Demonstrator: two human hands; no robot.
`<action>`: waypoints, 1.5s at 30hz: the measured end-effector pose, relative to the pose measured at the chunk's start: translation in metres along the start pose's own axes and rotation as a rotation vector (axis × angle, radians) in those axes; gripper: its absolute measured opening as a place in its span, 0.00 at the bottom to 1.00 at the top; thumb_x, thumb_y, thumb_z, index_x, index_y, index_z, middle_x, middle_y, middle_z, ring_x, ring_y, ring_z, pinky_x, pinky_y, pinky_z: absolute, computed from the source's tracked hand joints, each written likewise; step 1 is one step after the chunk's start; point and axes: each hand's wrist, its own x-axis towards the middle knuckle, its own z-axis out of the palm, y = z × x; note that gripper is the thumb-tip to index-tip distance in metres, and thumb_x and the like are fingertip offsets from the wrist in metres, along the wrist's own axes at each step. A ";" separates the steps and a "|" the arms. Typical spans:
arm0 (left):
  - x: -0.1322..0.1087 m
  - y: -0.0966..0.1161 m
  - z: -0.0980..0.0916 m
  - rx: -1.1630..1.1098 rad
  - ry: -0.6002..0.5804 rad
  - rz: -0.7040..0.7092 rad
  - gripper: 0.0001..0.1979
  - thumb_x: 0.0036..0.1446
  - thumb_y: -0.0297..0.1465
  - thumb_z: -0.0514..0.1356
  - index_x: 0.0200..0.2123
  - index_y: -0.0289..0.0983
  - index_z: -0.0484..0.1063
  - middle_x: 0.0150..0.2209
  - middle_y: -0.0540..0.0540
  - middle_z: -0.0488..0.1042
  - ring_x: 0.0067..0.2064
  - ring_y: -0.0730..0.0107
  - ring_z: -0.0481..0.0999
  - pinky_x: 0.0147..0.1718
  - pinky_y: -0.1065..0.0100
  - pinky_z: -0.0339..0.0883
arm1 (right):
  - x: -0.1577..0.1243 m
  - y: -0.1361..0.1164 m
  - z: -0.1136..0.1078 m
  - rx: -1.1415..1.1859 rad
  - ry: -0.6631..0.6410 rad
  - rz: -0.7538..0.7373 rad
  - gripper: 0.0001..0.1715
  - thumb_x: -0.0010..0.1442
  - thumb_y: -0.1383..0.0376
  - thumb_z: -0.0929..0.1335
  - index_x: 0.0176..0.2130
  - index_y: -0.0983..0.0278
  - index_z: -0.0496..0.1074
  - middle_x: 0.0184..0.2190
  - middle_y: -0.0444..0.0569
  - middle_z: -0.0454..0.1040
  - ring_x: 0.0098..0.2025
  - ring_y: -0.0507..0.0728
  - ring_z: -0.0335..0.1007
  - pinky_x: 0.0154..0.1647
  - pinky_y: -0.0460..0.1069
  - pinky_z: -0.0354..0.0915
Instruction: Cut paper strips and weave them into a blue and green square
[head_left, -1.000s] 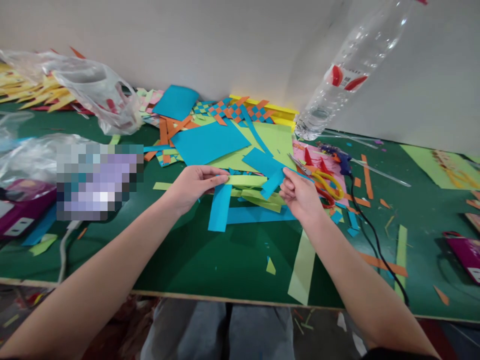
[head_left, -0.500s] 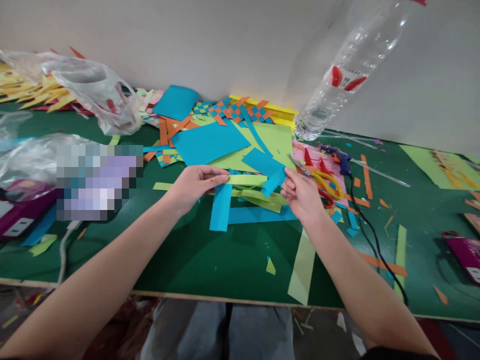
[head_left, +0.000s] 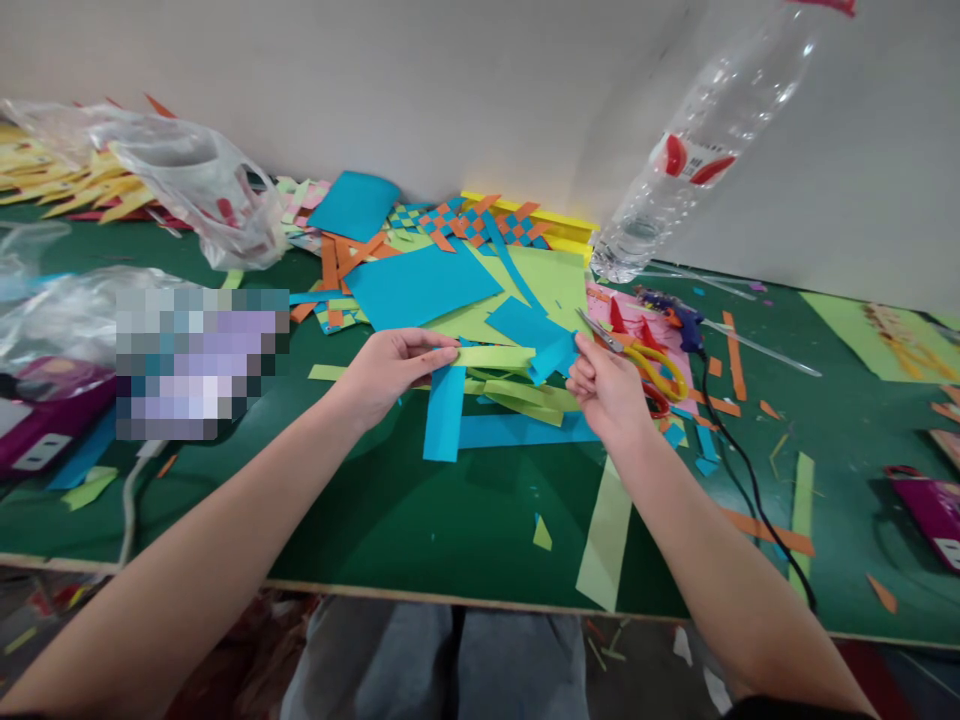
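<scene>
Between two bare hands, above a dark-green tabletop [head_left: 450,530]: thin paper strips in light green and bright blue. Pinched between thumb and fingers of the left hand [head_left: 397,362]: the end of a narrow light-green paper strip [head_left: 499,356], pointing right, with a straight bright-blue paper strip [head_left: 444,415] crossing under the same fingertips, apparently held too, and slanting toward the near table edge. Caught between thumb and forefinger of the right hand [head_left: 611,385], other fingers curled in: an angled bright-blue paper strip [head_left: 553,357], close to the light-green one's free end; touching or apart, impossible to tell.

Judging by looks, very light, limp and easily creased or torn; best held flat between fingertips, at an end or at the crossing.

In count: one light-green strip and two blue strips at the fingers; behind, one broad flat blue paper sheet [head_left: 424,285], one smaller curled blue paper sheet [head_left: 354,205] and at least three orange-and-blue checkered woven paper pieces [head_left: 474,222]; at right, one yellow-handled pair of scissors [head_left: 639,354], one dark-blue glue gun [head_left: 684,328], one clear plastic bottle [head_left: 694,160]. Scraps too overlapped to count.
</scene>
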 end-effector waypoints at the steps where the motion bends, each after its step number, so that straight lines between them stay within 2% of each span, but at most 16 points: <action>1: 0.000 0.000 0.000 0.000 -0.001 0.000 0.17 0.43 0.40 0.72 0.35 0.37 0.79 0.27 0.49 0.76 0.24 0.79 0.70 0.23 0.76 0.65 | 0.000 0.000 0.000 0.000 0.003 -0.006 0.28 0.48 0.57 0.75 0.18 0.62 0.55 0.12 0.33 0.50 0.15 0.43 0.42 0.15 0.44 0.48; 10: 0.001 -0.003 -0.001 0.004 0.036 0.006 0.17 0.44 0.40 0.71 0.36 0.37 0.79 0.31 0.47 0.78 0.28 0.76 0.74 0.26 0.74 0.68 | 0.003 0.001 -0.002 0.002 0.034 -0.041 0.27 0.48 0.58 0.76 0.17 0.62 0.57 0.12 0.33 0.51 0.15 0.43 0.43 0.15 0.44 0.48; 15: 0.002 -0.003 -0.001 0.048 0.022 0.003 0.18 0.45 0.42 0.70 0.37 0.37 0.79 0.32 0.46 0.79 0.29 0.74 0.74 0.27 0.73 0.68 | 0.002 0.001 -0.001 0.001 0.032 -0.060 0.28 0.46 0.56 0.76 0.17 0.62 0.56 0.13 0.33 0.50 0.15 0.43 0.43 0.15 0.44 0.49; 21: 0.000 -0.002 0.000 0.150 -0.016 0.016 0.18 0.46 0.42 0.69 0.38 0.37 0.79 0.30 0.46 0.78 0.27 0.73 0.74 0.26 0.72 0.68 | 0.003 0.003 -0.003 -0.048 0.034 -0.078 0.27 0.49 0.55 0.75 0.18 0.61 0.56 0.13 0.34 0.50 0.15 0.44 0.44 0.16 0.45 0.50; 24: -0.002 0.000 0.001 0.218 -0.044 0.047 0.17 0.47 0.42 0.69 0.37 0.37 0.79 0.30 0.46 0.79 0.29 0.72 0.75 0.30 0.71 0.69 | 0.000 0.002 -0.001 -0.066 0.017 -0.071 0.28 0.50 0.55 0.74 0.17 0.61 0.54 0.13 0.34 0.49 0.15 0.45 0.43 0.16 0.46 0.50; 30: -0.004 0.001 0.004 0.334 -0.156 0.083 0.16 0.47 0.42 0.68 0.37 0.38 0.80 0.39 0.44 0.81 0.39 0.66 0.78 0.41 0.68 0.69 | -0.010 0.002 0.005 -0.117 -0.061 -0.029 0.28 0.50 0.55 0.74 0.16 0.62 0.56 0.13 0.35 0.50 0.16 0.45 0.43 0.18 0.46 0.48; 34: -0.005 0.000 0.007 0.354 -0.201 0.104 0.16 0.47 0.42 0.68 0.36 0.37 0.80 0.36 0.44 0.80 0.36 0.66 0.78 0.36 0.68 0.70 | -0.019 0.003 0.010 -0.218 -0.057 -0.068 0.26 0.50 0.53 0.74 0.17 0.62 0.60 0.14 0.36 0.52 0.17 0.45 0.44 0.18 0.47 0.44; 38: -0.008 0.002 0.011 0.409 -0.257 0.118 0.16 0.49 0.42 0.67 0.35 0.36 0.79 0.28 0.46 0.78 0.28 0.70 0.75 0.27 0.70 0.66 | -0.028 0.004 0.016 -0.330 -0.127 -0.071 0.23 0.51 0.51 0.73 0.20 0.63 0.67 0.15 0.37 0.53 0.19 0.46 0.44 0.20 0.47 0.44; 42: -0.011 0.003 0.014 0.427 -0.308 0.129 0.15 0.49 0.41 0.66 0.36 0.36 0.79 0.28 0.46 0.78 0.28 0.71 0.74 0.27 0.71 0.66 | -0.036 0.003 0.021 -0.471 -0.187 -0.124 0.21 0.52 0.51 0.72 0.21 0.63 0.69 0.16 0.37 0.51 0.20 0.47 0.43 0.21 0.47 0.42; 45: -0.012 0.003 0.014 0.431 -0.300 0.143 0.15 0.48 0.41 0.67 0.36 0.37 0.79 0.28 0.46 0.78 0.28 0.68 0.75 0.27 0.70 0.67 | -0.040 0.002 0.023 -0.560 -0.277 -0.166 0.21 0.53 0.51 0.72 0.21 0.63 0.68 0.17 0.38 0.54 0.21 0.47 0.44 0.20 0.47 0.44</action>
